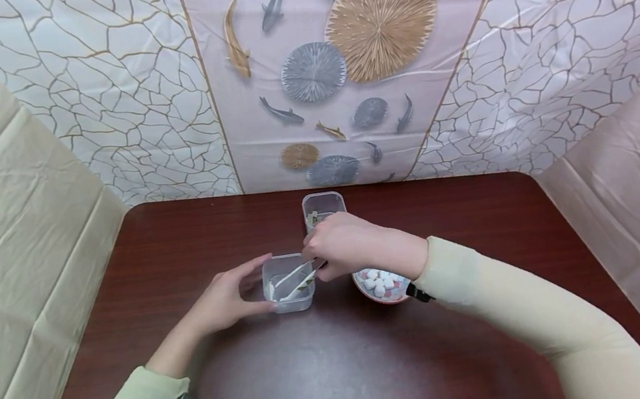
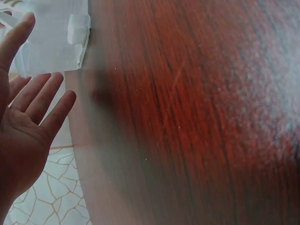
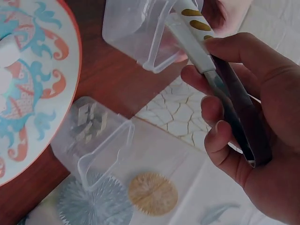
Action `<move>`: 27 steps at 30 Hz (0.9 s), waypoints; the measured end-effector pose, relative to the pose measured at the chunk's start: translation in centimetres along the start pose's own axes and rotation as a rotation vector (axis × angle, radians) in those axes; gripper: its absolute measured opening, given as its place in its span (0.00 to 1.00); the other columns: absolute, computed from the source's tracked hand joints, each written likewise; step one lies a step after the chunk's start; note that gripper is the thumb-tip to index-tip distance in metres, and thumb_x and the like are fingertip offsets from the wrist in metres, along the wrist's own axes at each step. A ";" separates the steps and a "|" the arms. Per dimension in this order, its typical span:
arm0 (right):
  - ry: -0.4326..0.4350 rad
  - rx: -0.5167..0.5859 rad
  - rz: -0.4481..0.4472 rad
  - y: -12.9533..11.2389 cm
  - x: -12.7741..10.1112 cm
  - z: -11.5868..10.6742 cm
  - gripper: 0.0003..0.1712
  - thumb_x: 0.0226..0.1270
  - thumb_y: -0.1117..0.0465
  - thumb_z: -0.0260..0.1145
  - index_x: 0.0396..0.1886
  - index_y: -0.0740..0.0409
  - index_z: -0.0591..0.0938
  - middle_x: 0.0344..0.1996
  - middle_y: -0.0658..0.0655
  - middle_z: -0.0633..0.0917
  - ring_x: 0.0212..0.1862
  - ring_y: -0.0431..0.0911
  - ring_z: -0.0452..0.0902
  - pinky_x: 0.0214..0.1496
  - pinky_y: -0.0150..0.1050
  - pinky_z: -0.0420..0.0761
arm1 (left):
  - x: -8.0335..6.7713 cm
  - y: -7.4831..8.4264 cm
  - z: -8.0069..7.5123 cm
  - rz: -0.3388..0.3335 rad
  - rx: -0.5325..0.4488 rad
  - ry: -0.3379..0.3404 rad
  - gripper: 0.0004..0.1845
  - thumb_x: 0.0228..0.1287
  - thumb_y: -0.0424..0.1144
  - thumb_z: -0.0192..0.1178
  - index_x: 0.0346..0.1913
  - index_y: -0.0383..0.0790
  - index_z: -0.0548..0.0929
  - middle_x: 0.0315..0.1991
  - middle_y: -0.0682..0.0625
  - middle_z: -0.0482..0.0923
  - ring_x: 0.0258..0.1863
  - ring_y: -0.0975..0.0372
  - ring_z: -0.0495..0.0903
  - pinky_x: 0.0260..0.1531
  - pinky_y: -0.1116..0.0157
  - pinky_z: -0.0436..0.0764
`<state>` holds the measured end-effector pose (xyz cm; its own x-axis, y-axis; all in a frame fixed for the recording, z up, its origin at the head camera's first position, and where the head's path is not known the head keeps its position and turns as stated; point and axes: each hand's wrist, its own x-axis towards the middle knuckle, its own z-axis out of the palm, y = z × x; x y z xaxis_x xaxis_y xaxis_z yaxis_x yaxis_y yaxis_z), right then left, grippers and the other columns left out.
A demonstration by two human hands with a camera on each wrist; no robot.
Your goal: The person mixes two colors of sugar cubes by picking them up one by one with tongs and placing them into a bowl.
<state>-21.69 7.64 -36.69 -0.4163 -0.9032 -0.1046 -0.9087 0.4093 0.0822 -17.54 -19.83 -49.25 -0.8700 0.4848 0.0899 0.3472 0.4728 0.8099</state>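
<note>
At frame centre, the right hand grips tongs inside a clear tub; the relaxed left hand cups the tub. A patterned bowl of cubes sits just right; a second tub stands behind on the glossy wood table.

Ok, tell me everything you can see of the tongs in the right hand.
The tongs are a slim pair with two long pale arms, white with gold oval marks near the tips in the right wrist view, and a dark metallic-looking handle end. The right hand grips them with fingers curled round the handle. They slant down to the left, tips inside the clear plastic container on the dark wooden table. The left hand steadies that container. Whether the tips hold anything cannot be told.
</note>
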 end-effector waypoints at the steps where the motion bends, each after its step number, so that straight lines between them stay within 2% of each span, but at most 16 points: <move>1: -0.009 -0.017 0.001 -0.1 0.2 0.1 0.07 0.57 0.57 0.75 0.36 0.47 0.90 0.28 0.44 0.85 0.30 0.43 0.82 0.33 0.45 0.82 | 0.0 0.0 0.0 0.001 -0.001 0.000 0.49 0.56 0.41 0.84 0.79 0.36 0.71 0.69 0.37 0.80 0.66 0.46 0.82 0.67 0.46 0.79; 7: -0.049 -0.088 0.021 -0.7 1.4 0.5 0.05 0.54 0.54 0.77 0.30 0.47 0.88 0.28 0.44 0.87 0.32 0.47 0.85 0.37 0.47 0.85 | 0.1 0.0 0.0 0.005 0.003 0.002 0.49 0.56 0.42 0.84 0.78 0.36 0.72 0.67 0.37 0.81 0.66 0.47 0.83 0.67 0.46 0.79; 16: -0.044 -0.128 0.016 -1.0 2.3 1.3 0.07 0.56 0.53 0.77 0.26 0.45 0.86 0.29 0.46 0.89 0.35 0.48 0.87 0.38 0.47 0.86 | 0.2 -0.1 0.0 0.007 0.026 0.003 0.49 0.56 0.43 0.84 0.78 0.37 0.72 0.67 0.38 0.82 0.66 0.48 0.83 0.68 0.44 0.78; 22: -0.018 -0.124 0.020 -0.8 2.1 1.1 0.06 0.57 0.54 0.78 0.27 0.46 0.87 0.27 0.45 0.87 0.32 0.47 0.86 0.35 0.47 0.85 | 0.1 0.0 -0.1 0.007 0.037 0.008 0.49 0.55 0.44 0.84 0.78 0.37 0.72 0.66 0.38 0.82 0.66 0.49 0.83 0.67 0.44 0.78; 27: 0.001 -0.069 0.016 -0.4 1.7 0.6 0.04 0.60 0.56 0.78 0.30 0.45 0.89 0.27 0.43 0.86 0.32 0.44 0.85 0.34 0.45 0.83 | 0.0 0.0 -0.1 0.003 0.036 0.007 0.49 0.55 0.43 0.84 0.78 0.36 0.72 0.67 0.38 0.82 0.66 0.47 0.82 0.68 0.44 0.77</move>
<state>-22.01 6.00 -37.52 -0.4308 -0.8967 -0.1016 -0.8975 0.4141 0.1515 -17.54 -19.90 -49.19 -0.8713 0.4812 0.0962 0.3620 0.4979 0.7880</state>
